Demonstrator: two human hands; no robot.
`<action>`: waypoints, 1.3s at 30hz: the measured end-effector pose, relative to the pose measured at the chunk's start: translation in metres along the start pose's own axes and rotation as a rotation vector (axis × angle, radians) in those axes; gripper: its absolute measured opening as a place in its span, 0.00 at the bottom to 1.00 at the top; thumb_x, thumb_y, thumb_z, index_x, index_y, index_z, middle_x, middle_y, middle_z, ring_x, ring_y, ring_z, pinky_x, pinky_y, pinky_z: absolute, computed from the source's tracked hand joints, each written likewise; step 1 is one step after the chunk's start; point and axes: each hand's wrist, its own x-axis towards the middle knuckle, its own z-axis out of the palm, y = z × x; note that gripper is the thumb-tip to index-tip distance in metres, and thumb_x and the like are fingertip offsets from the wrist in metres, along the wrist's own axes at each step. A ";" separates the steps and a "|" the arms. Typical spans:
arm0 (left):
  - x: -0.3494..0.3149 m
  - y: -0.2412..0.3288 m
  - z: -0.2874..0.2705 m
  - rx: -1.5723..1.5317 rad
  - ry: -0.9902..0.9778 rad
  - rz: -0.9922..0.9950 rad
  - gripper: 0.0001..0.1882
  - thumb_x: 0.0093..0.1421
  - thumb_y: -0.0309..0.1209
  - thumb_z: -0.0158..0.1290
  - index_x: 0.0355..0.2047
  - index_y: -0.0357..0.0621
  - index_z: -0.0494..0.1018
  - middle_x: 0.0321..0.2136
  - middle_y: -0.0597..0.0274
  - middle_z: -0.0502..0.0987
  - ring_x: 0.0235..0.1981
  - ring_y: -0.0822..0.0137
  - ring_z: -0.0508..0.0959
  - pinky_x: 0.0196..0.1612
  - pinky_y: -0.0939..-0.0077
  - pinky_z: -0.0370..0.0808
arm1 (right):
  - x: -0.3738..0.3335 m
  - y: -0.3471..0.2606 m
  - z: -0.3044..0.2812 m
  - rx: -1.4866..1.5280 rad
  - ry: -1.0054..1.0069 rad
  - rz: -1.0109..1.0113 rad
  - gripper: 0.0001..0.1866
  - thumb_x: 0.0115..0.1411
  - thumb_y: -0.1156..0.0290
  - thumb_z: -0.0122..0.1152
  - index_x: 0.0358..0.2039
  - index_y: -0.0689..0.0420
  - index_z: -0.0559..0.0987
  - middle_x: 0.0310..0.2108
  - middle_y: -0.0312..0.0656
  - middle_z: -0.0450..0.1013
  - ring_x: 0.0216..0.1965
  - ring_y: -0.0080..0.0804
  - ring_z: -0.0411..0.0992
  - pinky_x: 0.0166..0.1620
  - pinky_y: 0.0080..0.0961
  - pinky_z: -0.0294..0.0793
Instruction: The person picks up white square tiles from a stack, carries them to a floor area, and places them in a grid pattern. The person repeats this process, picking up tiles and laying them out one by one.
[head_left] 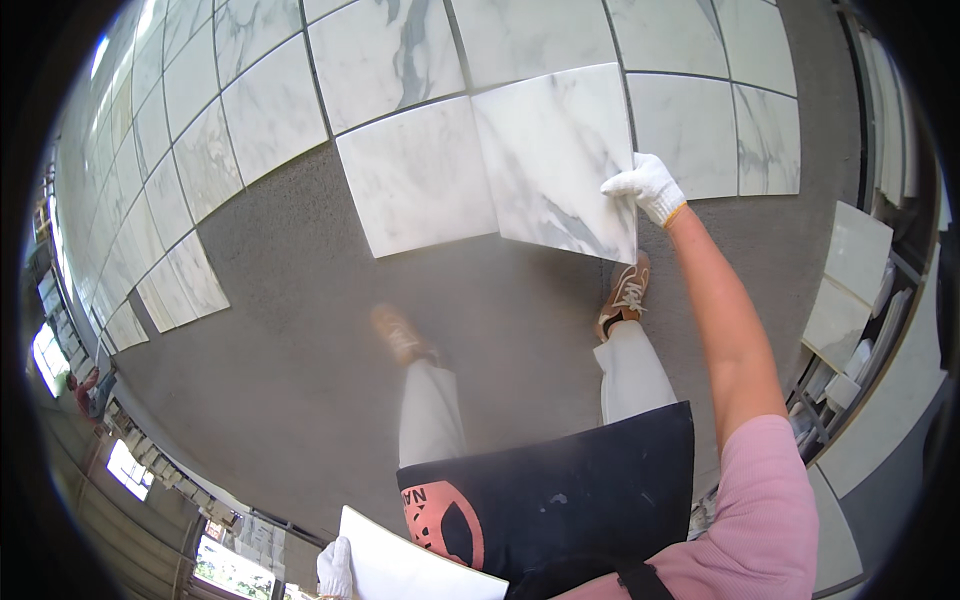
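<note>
Beyond the apron [590,490]: marble slabs [380,50] in rows, seemingly done.
Right hand [648,188]: grasps an askew slab [560,150] there, seemingly unsettled.
Left hand [335,567]: grips a white slab [400,567] beside the apron, unlaid.

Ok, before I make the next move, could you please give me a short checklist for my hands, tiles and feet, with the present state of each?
1. Right hand on the veined tile: ok, gripping its right edge.
2. Veined tile lined up with the neighbouring tile on its left: not ok, it looks raised and skewed.
3. Left hand on the white slab: ok, holding its left edge.
4. Both hands gloved: ok.
5. Right shoe clear of the veined tile: cannot tell, the lower corner appears close above it.
6. Underside of the veined tile clean: cannot tell, hidden.
</note>
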 end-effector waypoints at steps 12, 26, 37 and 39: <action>0.013 0.036 0.016 0.080 -0.009 -0.077 0.23 0.72 0.44 0.49 0.30 0.36 0.76 0.25 0.73 0.73 0.28 0.80 0.67 0.31 0.77 0.67 | 0.114 0.111 -0.082 -0.502 0.304 0.023 0.31 0.58 0.52 0.67 0.54 0.63 0.78 0.50 0.52 0.79 0.52 0.45 0.76 0.56 0.35 0.73; 0.021 0.054 0.033 0.121 -0.032 -0.138 0.23 0.72 0.44 0.49 0.31 0.36 0.77 0.26 0.73 0.73 0.28 0.80 0.67 0.31 0.78 0.67 | 0.149 0.138 -0.092 -0.390 0.490 0.068 0.30 0.57 0.49 0.69 0.51 0.61 0.80 0.49 0.52 0.79 0.51 0.46 0.76 0.55 0.39 0.73; 0.019 0.051 0.041 0.093 -0.043 -0.138 0.23 0.72 0.45 0.49 0.31 0.36 0.77 0.26 0.73 0.74 0.28 0.80 0.68 0.32 0.78 0.68 | 0.142 0.121 -0.082 -0.746 0.540 0.176 0.30 0.58 0.46 0.63 0.51 0.58 0.80 0.50 0.55 0.78 0.53 0.52 0.75 0.56 0.42 0.73; 0.017 0.050 0.040 0.092 -0.040 -0.142 0.23 0.72 0.45 0.49 0.32 0.36 0.77 0.26 0.73 0.74 0.28 0.80 0.68 0.32 0.78 0.68 | 0.138 0.113 -0.076 -0.779 0.549 0.200 0.30 0.59 0.45 0.61 0.50 0.56 0.80 0.50 0.55 0.78 0.53 0.54 0.75 0.56 0.43 0.73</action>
